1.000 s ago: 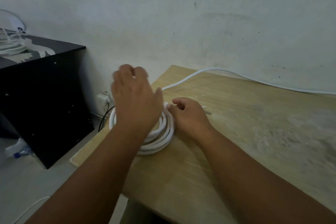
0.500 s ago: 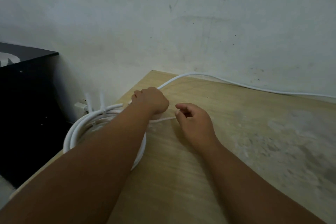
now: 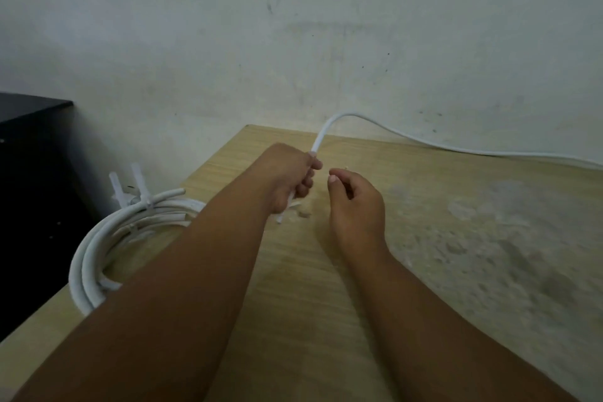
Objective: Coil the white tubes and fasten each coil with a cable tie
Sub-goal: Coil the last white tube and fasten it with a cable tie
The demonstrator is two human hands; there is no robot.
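Tied coil: at the tabletop's left edge, partly under the left forearm, cable ties sticking up.
Right hand: grip loosely curled, empty.
Left hand: grip clamped round the loose white tube, which rises from the fist and trails right along the wall.

Everything is lit dimly by a soft, flat light, and where it comes from cannot be told. The wall is shown pale grey-green and is darker near the top corners. The black cabinet is swallowed by the dark. Faint, fuzzy shadows are cast on the table beside the right hand. The left hand is smeared by blur where the white tube is gripped. The arms are stretched big at the bottom edge by the wide lens.
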